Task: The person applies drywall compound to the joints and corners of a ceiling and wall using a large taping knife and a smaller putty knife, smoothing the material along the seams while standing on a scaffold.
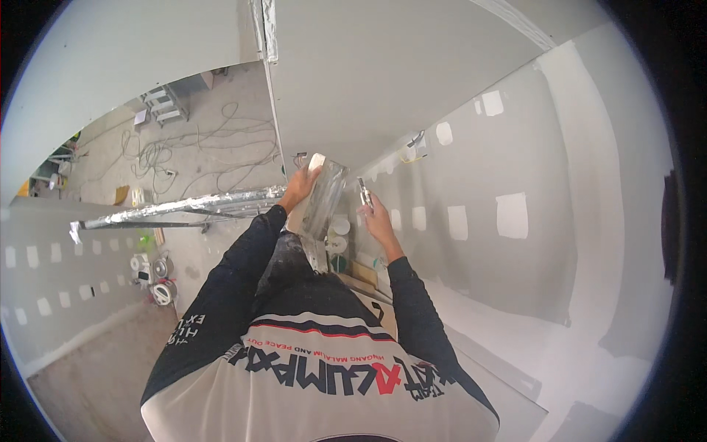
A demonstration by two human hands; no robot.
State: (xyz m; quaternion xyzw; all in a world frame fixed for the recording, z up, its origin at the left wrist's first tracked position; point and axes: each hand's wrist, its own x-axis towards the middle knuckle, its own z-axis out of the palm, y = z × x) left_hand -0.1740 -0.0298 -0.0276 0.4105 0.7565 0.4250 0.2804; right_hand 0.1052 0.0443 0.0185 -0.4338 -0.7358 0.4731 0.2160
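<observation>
My left hand (299, 186) is closed round the side of a long metal mud pan (329, 193), which is tilted and smeared with pale compound. White compound shows along its upper end. To the right of the pan and apart from it, my right hand (378, 219) grips a small putty knife (364, 191) pointing upward. Its blade is seen nearly edge-on, and its handle is mostly covered by my fingers. Both forearms, in dark sleeves, reach forward in front of my body.
A splattered metal scaffold rail (184, 208) runs left from beside my left hand. Below lie tangled cords (158, 153), a stepladder (166, 103) and several buckets (337, 243). The right-hand wall (545, 250) bears white patches; wires (414, 147) stick out of it. Boards (283, 29) hang overhead.
</observation>
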